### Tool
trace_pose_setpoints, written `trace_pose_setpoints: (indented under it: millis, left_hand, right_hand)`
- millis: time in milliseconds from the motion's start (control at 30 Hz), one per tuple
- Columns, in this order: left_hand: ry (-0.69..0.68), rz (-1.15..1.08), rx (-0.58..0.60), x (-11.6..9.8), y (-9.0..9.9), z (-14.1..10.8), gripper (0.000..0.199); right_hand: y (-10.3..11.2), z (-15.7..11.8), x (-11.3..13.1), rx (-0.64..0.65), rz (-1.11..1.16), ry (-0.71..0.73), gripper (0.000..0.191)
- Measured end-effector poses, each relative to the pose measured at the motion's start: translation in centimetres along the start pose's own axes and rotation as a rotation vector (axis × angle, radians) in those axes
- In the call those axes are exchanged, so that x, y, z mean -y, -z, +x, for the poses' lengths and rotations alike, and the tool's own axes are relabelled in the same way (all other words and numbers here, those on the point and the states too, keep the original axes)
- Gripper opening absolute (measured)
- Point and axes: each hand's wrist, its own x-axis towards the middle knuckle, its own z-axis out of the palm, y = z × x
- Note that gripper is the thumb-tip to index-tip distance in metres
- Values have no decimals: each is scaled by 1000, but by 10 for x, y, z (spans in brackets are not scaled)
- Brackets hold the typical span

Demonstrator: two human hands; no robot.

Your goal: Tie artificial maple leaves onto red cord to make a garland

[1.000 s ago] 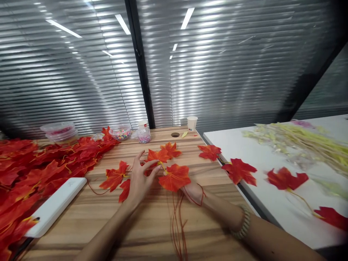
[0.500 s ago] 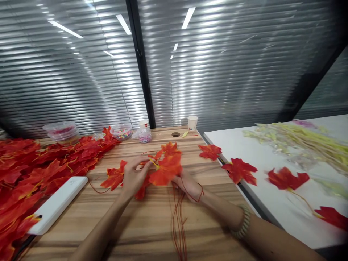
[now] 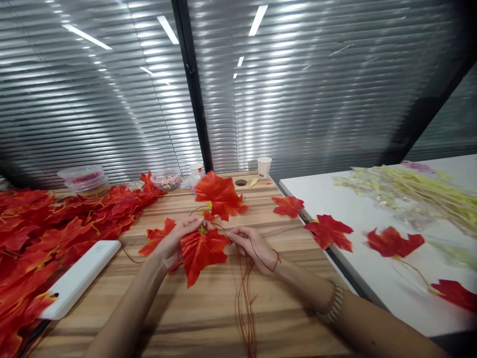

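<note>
My left hand point(image 3: 178, 242) is closed in a pinch on the yellow stems of artificial maple leaves. One red maple leaf point(image 3: 218, 194) points up and away from the fingers; another red leaf point(image 3: 204, 252) hangs down toward me. Thumb and fingertips of my right hand point(image 3: 257, 249) pinch a thin red cord that runs left to the stems. This cord also loops around the right wrist, and its long strands point(image 3: 246, 308) trail down the wooden table. Beneath the left wrist lies an orange-red leaf point(image 3: 156, 237), partly covered.
A large heap of red leaves point(image 3: 70, 233) covers the left side, with a white power bank point(image 3: 84, 276) on it. Bead tubs point(image 3: 167, 180) and a paper cup point(image 3: 264, 168) stand at the back. Leaves point(image 3: 328, 231) and yellow stems point(image 3: 421, 194) lie rightward.
The held leaves have spread apart, one swinging up and one down. My right hand's fingers, earlier behind a leaf, now show pinching the cord.
</note>
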Motion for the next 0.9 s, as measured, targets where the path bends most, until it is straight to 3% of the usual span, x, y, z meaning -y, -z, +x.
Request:
trace_pose_setpoints:
  millis: [167, 633, 900]
  left_hand:
    - [95, 149, 32, 17, 0, 8, 12]
    - [-17, 127, -135, 35, -6, 20, 37]
    - [-123, 245, -119, 43, -5, 22, 41]
  right_hand:
    - [0, -2, 2, 19, 64, 9, 29]
    - [-2, -2, 4, 72, 231, -24, 22]
    - [-2, -2, 5, 40, 246, -5, 20]
